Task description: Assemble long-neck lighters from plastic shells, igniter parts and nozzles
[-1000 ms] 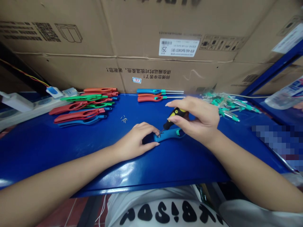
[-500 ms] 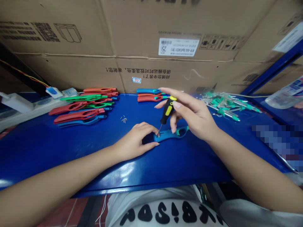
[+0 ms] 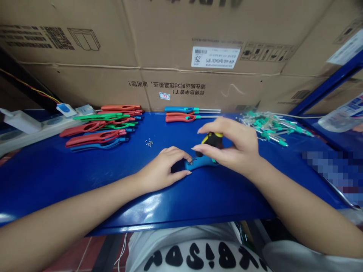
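A blue lighter (image 3: 202,162) with a long handle lies on the blue table, partly covered by my right hand. My left hand (image 3: 167,166) grips its left end between thumb and fingers. My right hand (image 3: 235,145) is closed round the black and yellow handle of a screwdriver (image 3: 212,142). The screwdriver leans well over to the right, its tip down by the lighter's left end, close to my left fingertips. Whether the tip sits on a screw cannot be made out. A small pile of screws (image 3: 149,143) lies behind my left hand.
Red, green, blue and orange lighter casings (image 3: 96,138) are stacked at the left. Lighters with metal tubes (image 3: 183,118) lie at the back middle. A heap of green-and-metal lighter parts (image 3: 269,126) is at the right. A power strip (image 3: 48,126) and a cardboard wall (image 3: 164,53) border the table.
The screwdriver has tipped from nearly upright to a strong lean rightward. My right hand has moved right and lower, its fingers closing more round the handle. My left hand keeps its place.
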`<action>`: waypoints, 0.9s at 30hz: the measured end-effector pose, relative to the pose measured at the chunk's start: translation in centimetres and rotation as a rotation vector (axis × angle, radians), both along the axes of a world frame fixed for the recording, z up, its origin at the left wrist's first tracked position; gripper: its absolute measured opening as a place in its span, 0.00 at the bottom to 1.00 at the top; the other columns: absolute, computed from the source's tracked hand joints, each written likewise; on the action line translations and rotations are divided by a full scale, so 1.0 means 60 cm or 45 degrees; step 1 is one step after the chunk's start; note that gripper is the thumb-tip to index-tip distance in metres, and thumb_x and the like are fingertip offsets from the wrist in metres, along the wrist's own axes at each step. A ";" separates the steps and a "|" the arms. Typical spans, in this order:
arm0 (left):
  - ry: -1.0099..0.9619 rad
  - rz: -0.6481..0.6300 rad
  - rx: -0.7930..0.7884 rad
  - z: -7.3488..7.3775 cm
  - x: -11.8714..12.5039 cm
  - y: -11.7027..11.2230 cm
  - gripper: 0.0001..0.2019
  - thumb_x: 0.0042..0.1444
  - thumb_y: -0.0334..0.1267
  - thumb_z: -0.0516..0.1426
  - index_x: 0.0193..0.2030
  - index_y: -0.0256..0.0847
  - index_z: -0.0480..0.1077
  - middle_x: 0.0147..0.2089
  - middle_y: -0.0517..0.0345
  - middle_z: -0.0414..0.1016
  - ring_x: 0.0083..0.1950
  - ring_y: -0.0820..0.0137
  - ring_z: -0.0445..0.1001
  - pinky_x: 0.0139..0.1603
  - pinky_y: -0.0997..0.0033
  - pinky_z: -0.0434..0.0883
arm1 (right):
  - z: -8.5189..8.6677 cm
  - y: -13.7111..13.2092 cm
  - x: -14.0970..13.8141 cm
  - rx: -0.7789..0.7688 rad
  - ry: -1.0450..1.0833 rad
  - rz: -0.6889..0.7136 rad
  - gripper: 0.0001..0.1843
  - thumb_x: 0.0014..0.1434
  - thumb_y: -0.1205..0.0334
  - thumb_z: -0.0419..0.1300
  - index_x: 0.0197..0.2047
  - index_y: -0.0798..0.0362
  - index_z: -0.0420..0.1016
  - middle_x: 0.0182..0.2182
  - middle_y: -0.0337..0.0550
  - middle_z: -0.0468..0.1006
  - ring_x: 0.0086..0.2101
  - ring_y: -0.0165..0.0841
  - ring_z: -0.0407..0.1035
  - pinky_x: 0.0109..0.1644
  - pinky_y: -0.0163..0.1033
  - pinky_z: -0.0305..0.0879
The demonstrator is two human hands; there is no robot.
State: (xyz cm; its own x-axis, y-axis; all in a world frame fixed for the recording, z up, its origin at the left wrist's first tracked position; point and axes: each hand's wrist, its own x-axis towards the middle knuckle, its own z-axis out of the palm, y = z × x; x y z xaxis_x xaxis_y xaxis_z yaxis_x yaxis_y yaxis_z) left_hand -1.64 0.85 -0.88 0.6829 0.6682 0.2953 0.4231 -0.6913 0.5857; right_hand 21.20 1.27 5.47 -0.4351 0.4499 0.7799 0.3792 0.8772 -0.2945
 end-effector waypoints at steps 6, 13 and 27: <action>0.023 0.010 -0.037 0.002 0.000 -0.001 0.11 0.62 0.40 0.63 0.50 0.44 0.72 0.51 0.55 0.78 0.55 0.61 0.73 0.59 0.56 0.68 | 0.011 -0.013 -0.001 -0.396 0.007 0.251 0.23 0.72 0.64 0.48 0.68 0.48 0.65 0.59 0.48 0.76 0.29 0.27 0.76 0.37 0.38 0.78; 0.007 0.014 -0.017 0.000 0.000 0.000 0.11 0.63 0.41 0.62 0.50 0.44 0.71 0.52 0.54 0.78 0.55 0.60 0.73 0.59 0.56 0.68 | 0.003 -0.007 -0.001 0.010 -0.044 -0.048 0.16 0.67 0.57 0.61 0.57 0.49 0.76 0.44 0.45 0.84 0.36 0.33 0.78 0.42 0.39 0.76; 0.006 -0.009 -0.027 0.001 0.000 0.000 0.11 0.63 0.41 0.62 0.50 0.44 0.72 0.52 0.56 0.78 0.55 0.62 0.73 0.60 0.58 0.67 | 0.000 0.002 0.001 -0.236 0.025 0.159 0.20 0.72 0.64 0.50 0.64 0.49 0.69 0.54 0.47 0.80 0.42 0.32 0.78 0.41 0.38 0.77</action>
